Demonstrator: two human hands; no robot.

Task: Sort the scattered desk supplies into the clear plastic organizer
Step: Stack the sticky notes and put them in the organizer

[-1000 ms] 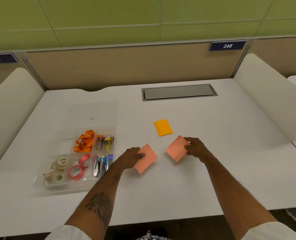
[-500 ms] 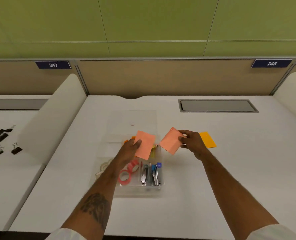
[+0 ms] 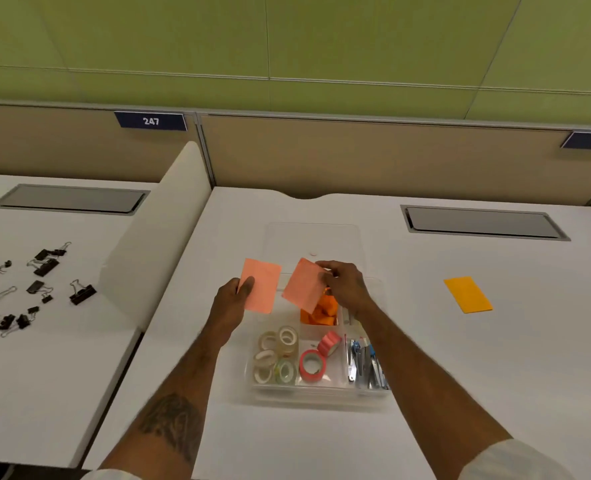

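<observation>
White desk (image 3: 460,375), green wall panels (image 3: 287,39) behind. Left hand (image 3: 230,301) pinches a pink rectangular paper pad (image 3: 262,289), long axis pointing toward the wall; right hand (image 3: 344,284) pinches a second pink pad (image 3: 302,285), tilted

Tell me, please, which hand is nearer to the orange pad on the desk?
Right. The right hand, holding one pink note over the organizer, is left of the orange pad; the left hand, holding another pink note, is farther left.

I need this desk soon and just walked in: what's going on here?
A person is sorting desk supplies. The left hand holds one pink sticky-note pad, the right hand a second pink pad, both raised over the clear plastic organizer, which contains tape rolls and nail clippers. An orange pad lies unsorted on the desk to the right.
</observation>
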